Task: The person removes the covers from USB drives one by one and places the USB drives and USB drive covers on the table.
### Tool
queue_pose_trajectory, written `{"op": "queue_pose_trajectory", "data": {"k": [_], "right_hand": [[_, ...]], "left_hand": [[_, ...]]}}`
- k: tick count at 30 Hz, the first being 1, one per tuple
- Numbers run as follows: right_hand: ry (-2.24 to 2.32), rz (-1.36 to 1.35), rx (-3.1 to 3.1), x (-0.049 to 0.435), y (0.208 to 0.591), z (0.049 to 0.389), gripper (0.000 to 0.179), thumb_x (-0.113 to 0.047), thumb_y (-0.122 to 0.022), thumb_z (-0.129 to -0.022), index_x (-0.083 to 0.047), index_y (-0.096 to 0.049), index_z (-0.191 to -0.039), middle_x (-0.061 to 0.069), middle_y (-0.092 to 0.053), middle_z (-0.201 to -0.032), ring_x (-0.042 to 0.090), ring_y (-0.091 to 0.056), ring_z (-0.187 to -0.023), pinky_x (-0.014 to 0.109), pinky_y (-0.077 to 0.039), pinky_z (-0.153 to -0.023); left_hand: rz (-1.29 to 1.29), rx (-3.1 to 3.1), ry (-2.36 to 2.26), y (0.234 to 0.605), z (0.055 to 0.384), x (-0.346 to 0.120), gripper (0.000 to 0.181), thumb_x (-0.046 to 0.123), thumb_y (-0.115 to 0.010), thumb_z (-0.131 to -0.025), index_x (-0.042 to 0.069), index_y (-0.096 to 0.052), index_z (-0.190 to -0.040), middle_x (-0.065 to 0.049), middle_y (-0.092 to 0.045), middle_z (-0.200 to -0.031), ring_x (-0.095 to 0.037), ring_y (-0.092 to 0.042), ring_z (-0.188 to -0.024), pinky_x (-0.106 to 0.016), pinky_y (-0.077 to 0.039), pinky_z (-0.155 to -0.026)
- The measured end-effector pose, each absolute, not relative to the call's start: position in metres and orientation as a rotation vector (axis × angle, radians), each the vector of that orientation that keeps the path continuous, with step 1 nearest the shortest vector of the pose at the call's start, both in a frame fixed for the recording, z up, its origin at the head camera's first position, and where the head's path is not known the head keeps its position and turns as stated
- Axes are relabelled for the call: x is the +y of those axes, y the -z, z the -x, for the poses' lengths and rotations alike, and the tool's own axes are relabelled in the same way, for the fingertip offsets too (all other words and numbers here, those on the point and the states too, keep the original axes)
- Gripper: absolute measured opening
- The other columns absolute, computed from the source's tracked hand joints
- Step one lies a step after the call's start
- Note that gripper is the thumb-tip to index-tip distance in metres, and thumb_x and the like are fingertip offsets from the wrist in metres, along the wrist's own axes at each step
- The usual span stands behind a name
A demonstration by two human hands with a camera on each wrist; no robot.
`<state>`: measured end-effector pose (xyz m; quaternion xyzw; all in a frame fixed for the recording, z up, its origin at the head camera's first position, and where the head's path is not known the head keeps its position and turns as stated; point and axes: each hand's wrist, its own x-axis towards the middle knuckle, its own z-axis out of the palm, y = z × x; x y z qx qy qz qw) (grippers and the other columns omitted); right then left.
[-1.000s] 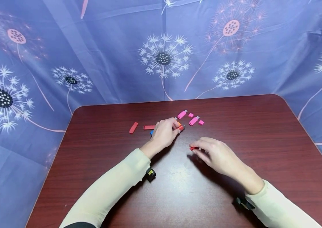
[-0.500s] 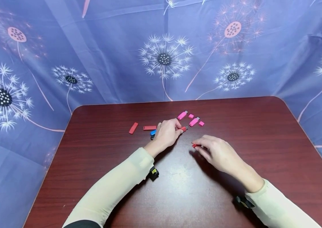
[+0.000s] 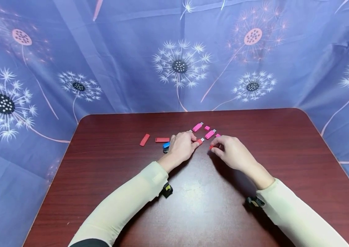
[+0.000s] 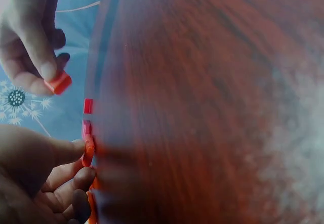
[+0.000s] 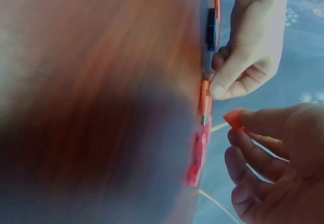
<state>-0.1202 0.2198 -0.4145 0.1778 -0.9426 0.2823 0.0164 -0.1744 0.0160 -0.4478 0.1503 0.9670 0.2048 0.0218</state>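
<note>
My left hand (image 3: 180, 147) pinches a red USB flash drive (image 3: 200, 141) low at the tabletop, its bare metal plug pointing away and to the right. In the right wrist view the flash drive (image 5: 205, 97) lies between the left thumb and fingers. Between thumb and forefinger, my right hand (image 3: 236, 154) holds a small red cap (image 5: 234, 118), apart from the plug and to its right. The left wrist view shows the cap (image 4: 59, 83) raised above the table. Two pink flash drives (image 3: 210, 134) with plugs bare lie just beyond the hands.
Pink caps (image 3: 207, 128) lie beside the pink drives. Left of the left hand are two red flash drives (image 3: 144, 140) and a blue one (image 3: 166, 145) next to a dark item, partly hidden. A patterned cloth (image 3: 125, 68) hangs behind the brown table (image 3: 106, 192).
My right hand has moved forward with the red cap, nearer the pink drives. The left hand has shifted slightly right, and the red flash drive's plug now shows clearly.
</note>
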Motion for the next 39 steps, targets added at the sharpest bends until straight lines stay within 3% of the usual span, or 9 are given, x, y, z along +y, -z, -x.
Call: {"op": "queue_pose_trajectory", "data": {"k": [7, 14, 27, 39], "right_hand": [[-0.879, -0.492, -3.009, 0.215, 0.422, 0.137, 0.005, -0.008, -0.078, -0.095, -0.007, -0.076, -0.099, 0.000, -0.075, -0.089, 0.020, -0.067, -0.081, 0.045, -0.054, -0.079], [-0.901, -0.444, -3.055, 0.214, 0.427, 0.147, 0.005, -0.010, -0.077, -0.097, -0.008, -0.073, -0.100, -0.001, -0.077, -0.088, 0.022, -0.070, -0.085, 0.048, -0.055, -0.082], [-0.949, -0.437, -3.081, 0.209, 0.432, 0.157, 0.004, -0.013, -0.076, -0.099, -0.009, -0.075, -0.099, -0.002, -0.077, -0.088, 0.018, -0.068, -0.080, 0.046, -0.056, -0.081], [-0.943, -0.410, -3.076, 0.211, 0.434, 0.160, 0.004, -0.012, -0.075, -0.097, -0.009, -0.076, -0.097, -0.004, -0.076, -0.082, 0.018, -0.067, -0.078, 0.046, -0.054, -0.079]], "left_hand": [[-0.489, 3.010, -0.683, 0.447, 0.170, 0.010, 0.017, 0.035, -0.075, -0.101, 0.026, -0.080, -0.114, 0.011, -0.077, -0.113, -0.014, -0.070, -0.100, -0.037, -0.045, -0.083], [-0.514, 3.033, -0.788, 0.435, 0.159, -0.007, 0.013, 0.033, -0.080, -0.097, 0.023, -0.080, -0.107, 0.013, -0.074, -0.093, -0.009, -0.067, -0.089, -0.035, -0.044, -0.079], [-0.566, 3.051, -0.990, 0.420, 0.123, -0.049, 0.014, 0.026, -0.081, -0.097, 0.015, -0.076, -0.104, 0.006, -0.071, -0.091, -0.014, -0.066, -0.086, -0.043, -0.046, -0.089], [-0.519, 3.084, -1.079, 0.417, 0.106, -0.085, 0.014, 0.019, -0.083, -0.094, 0.010, -0.076, -0.102, 0.002, -0.069, -0.091, -0.017, -0.064, -0.080, -0.033, -0.052, -0.069]]}}
